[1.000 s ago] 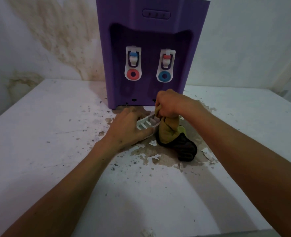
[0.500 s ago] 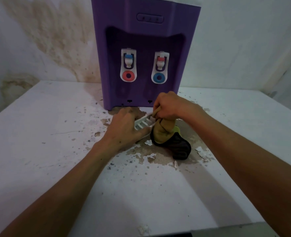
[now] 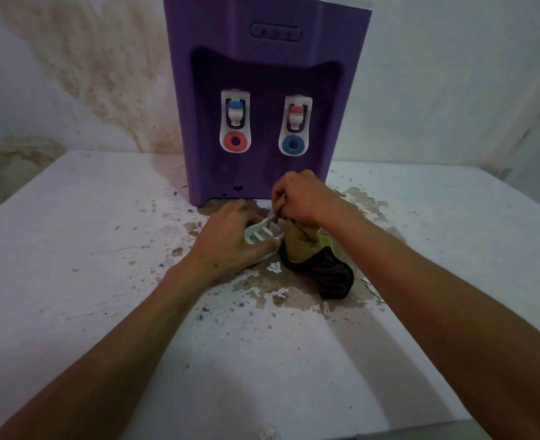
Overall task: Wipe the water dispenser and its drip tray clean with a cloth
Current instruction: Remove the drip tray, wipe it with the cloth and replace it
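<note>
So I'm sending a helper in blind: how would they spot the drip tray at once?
Find the purple water dispenser against the stained wall; the drip tray lies on the flaking white tabletop just before its base. The left hand holds it, the right hand grips the cloth beside it. It alone is white, slotted plastic.

Bare forearms and hands (image 3: 227, 239), sleeveless

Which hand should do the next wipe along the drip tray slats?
Probably the right hand: it already grips the cloth bunched at the drip tray. The left hand holds the tray steady on the table.
</note>
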Motion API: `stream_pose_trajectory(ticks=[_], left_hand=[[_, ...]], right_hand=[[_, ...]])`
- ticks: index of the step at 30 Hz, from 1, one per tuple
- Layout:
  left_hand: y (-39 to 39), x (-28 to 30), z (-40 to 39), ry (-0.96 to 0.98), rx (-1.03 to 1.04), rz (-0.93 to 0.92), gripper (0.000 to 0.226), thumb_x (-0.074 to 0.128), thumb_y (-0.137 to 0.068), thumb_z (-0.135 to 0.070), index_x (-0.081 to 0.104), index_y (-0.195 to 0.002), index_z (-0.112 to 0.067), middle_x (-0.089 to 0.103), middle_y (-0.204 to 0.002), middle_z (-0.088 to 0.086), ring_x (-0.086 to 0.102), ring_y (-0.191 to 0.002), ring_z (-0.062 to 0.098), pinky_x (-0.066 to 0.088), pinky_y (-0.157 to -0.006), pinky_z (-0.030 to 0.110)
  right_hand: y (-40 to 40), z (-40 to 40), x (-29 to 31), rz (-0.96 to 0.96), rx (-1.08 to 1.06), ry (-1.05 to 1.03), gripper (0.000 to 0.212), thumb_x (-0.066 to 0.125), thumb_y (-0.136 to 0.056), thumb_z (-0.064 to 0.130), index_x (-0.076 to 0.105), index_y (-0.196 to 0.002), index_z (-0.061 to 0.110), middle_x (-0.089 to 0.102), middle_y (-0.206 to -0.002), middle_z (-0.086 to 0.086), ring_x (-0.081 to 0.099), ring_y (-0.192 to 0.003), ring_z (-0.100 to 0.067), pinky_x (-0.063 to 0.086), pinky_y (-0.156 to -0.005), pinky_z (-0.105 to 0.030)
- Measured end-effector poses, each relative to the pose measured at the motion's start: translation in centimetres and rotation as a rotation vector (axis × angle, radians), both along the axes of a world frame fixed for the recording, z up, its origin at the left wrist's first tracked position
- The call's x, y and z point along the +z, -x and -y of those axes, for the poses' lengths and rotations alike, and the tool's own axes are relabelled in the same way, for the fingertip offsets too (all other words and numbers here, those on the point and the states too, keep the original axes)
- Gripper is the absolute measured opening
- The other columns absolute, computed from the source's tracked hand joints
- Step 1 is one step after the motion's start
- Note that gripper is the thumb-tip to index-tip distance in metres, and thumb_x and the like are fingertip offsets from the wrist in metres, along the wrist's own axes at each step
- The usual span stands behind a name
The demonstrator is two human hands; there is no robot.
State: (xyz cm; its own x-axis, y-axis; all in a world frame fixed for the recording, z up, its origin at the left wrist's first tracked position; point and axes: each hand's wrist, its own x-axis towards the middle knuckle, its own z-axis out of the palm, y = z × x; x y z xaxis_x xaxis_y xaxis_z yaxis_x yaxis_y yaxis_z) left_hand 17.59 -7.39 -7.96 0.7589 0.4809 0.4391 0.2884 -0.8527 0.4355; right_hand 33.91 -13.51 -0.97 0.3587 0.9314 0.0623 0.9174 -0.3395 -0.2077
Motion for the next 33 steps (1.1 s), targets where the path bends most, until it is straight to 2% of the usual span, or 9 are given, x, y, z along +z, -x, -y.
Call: stream_pose_trajectory(ticks=[3,6,11,15,20,22,25,28,33], left_hand=[[0.0,-0.1,0.4,0.015,0.044,0.017,0.057,0.056,-0.073,-0.073,0.072,-0.100,-0.024,0.064,-0.107,-0.007,0.054,-0.095,0.012,0.049,-0.078,0.036],[0.1,-0.2,0.5,0.013,0.072,0.010,0.053,0.056,-0.073,-0.071,0.069,-0.097,-0.026,0.060,-0.101,-0.005,0.054,-0.091,0.015,0.048,-0.074,0.038],[0.1,0.0,0.1,-0.011,0.009,0.022,0.047,0.065,-0.075,-0.064,0.071,-0.096,-0.023,0.053,-0.090,-0.011,0.053,-0.087,0.015,0.039,-0.068,0.033],[0.2,0.2,0.1,-0.030,-0.024,0.036,0.047,0.068,-0.076,-0.059,0.073,-0.105,-0.022,0.052,-0.095,-0.014,0.052,-0.088,0.010,0.036,-0.070,0.028],[0.2,0.5,0.4,-0.011,-0.006,-0.005,0.058,0.060,-0.075,-0.068,0.073,-0.107,-0.021,0.059,-0.102,-0.011,0.053,-0.090,0.009,0.045,-0.071,0.031],[0.2,0.4,0.6,-0.002,0.016,-0.012,0.060,0.058,-0.073,-0.070,0.073,-0.105,-0.022,0.059,-0.099,-0.008,0.054,-0.087,0.011,0.046,-0.070,0.032],[0.2,0.6,0.7,0.011,0.055,-0.016,0.064,0.054,-0.069,-0.076,0.074,-0.100,-0.023,0.057,-0.091,-0.008,0.054,-0.081,0.013,0.047,-0.067,0.035],[0.1,1.0,1.0,0.003,0.090,-0.054,0.069,0.051,-0.065,-0.077,0.074,-0.100,-0.022,0.057,-0.092,-0.006,0.057,-0.083,0.016,0.051,-0.070,0.039],[0.4,1.4,1.0,-0.045,0.150,-0.096,0.064,0.052,-0.062,-0.074,0.072,-0.093,-0.022,0.063,-0.095,-0.007,0.058,-0.082,0.015,0.051,-0.070,0.036]], right_hand=[[-0.1,0.6,0.5,-0.003,-0.018,0.061,0.017,0.075,-0.084,0.017,0.063,-0.086,0.028,0.058,-0.115,-0.008,0.059,-0.100,-0.026,0.045,-0.068,-0.030],[-0.7,1.5,1.4,-0.030,0.003,0.117,0.013,0.080,-0.081,0.022,0.073,-0.093,0.024,0.065,-0.103,-0.004,0.062,-0.093,-0.020,0.043,-0.058,-0.020],[-0.9,1.8,1.8,-0.101,0.006,0.099,0.012,0.082,-0.078,0.021,0.075,-0.086,0.027,0.067,-0.093,0.002,0.061,-0.086,-0.014,0.039,-0.053,-0.017],[-0.7,1.1,0.9,-0.142,-0.015,0.012,0.016,0.079,-0.079,0.013,0.074,-0.079,0.027,0.068,-0.094,-0.002,0.063,-0.082,-0.014,0.041,-0.053,-0.016],[-0.2,0.6,-0.7,-0.149,-0.068,-0.143,0.018,0.072,-0.082,0.010,0.070,-0.080,0.028,0.065,-0.104,-0.006,0.061,-0.092,-0.022,0.049,-0.071,-0.029],[-0.7,1.5,-1.2,-0.213,-0.082,-0.215,0.015,0.073,-0.082,0.010,0.072,-0.082,0.025,0.068,-0.094,-0.002,0.062,-0.087,-0.017,0.047,-0.067,-0.021],[-1.8,3.3,-2.0,-0.476,-0.151,-0.389,0.015,0.075,-0.081,0.008,0.074,-0.078,0.023,0.071,-0.079,0.007,0.065,-0.076,-0.005,0.046,-0.063,-0.009],[-3.1,4.5,-2.0,-0.663,-0.237,-0.556,0.015,0.075,-0.081,0.009,0.075,-0.082,0.023,0.074,-0.087,0.004,0.070,-0.084,-0.015,0.055,-0.073,-0.029],[-4.4,6.3,-1.0,-0.634,-0.207,-0.499,0.010,0.072,-0.085,0.008,0.073,-0.088,0.018,0.074,-0.097,0.000,0.071,-0.088,-0.019,0.059,-0.075,-0.034]])
